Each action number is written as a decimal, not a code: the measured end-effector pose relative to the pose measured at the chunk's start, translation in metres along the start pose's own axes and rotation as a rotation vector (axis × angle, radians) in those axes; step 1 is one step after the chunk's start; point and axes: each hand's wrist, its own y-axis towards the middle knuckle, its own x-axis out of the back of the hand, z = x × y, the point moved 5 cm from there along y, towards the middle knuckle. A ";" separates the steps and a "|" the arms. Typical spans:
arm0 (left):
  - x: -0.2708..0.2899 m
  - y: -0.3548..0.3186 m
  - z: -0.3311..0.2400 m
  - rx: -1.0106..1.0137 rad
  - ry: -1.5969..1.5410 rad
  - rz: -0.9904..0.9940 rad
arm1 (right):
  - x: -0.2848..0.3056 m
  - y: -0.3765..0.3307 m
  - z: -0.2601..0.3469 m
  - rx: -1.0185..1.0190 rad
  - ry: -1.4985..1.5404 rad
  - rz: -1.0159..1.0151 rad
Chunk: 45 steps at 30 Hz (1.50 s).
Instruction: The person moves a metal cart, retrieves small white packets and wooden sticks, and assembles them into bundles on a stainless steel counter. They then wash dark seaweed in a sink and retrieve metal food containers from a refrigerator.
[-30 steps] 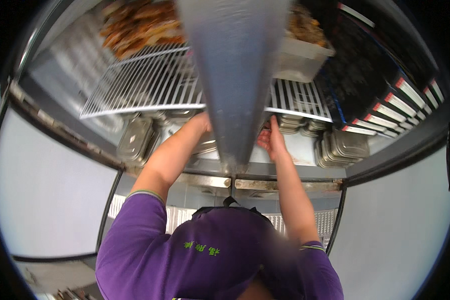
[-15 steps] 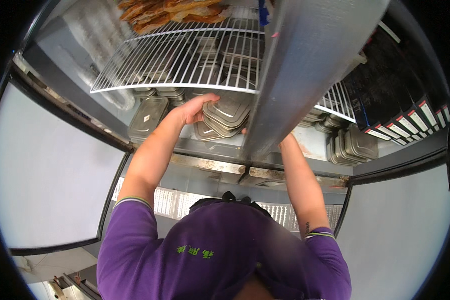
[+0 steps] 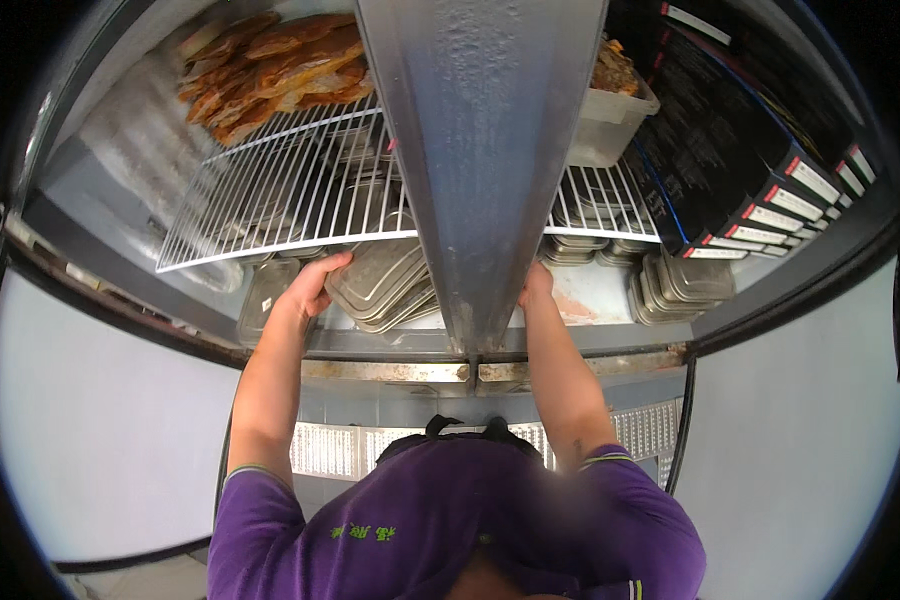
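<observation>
A tilted stack of flat metal lidded boxes (image 3: 380,285) sits at the front of the cabinet's lower shelf, left of the middle post. My left hand (image 3: 310,288) is closed on the stack's left side, its thumb on the top lid near the wire rack. Beyond the post, my right hand (image 3: 536,285) reaches in from the right; its fingers are hidden behind the post. Another metal lidded box (image 3: 266,295) lies left of my left hand, partly covered by it.
The grey metal post (image 3: 485,190) stands between my arms. A white wire rack (image 3: 290,200) above holds orange-brown flat pieces (image 3: 280,75). At right are black boxes (image 3: 740,170), a clear tub (image 3: 610,125) and more metal boxes (image 3: 680,288). Cabinet doors (image 3: 110,410) hang open at both sides.
The view has shifted, bringing the post nearer the picture's middle. The stack is turned and tilted differently, with my left hand still at it. My right fingertips, earlier showing beside the stack, are now hidden.
</observation>
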 end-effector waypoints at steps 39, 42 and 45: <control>0.041 0.007 0.114 -0.072 -0.326 -0.252 | -0.028 -0.470 -0.062 0.267 0.036 0.155; 0.058 0.026 0.128 -0.084 -0.342 -0.176 | -0.084 -0.443 -0.061 0.233 0.028 0.216; 0.058 0.007 0.129 -0.072 -0.310 -0.261 | -0.120 -0.407 -0.055 0.185 0.008 0.249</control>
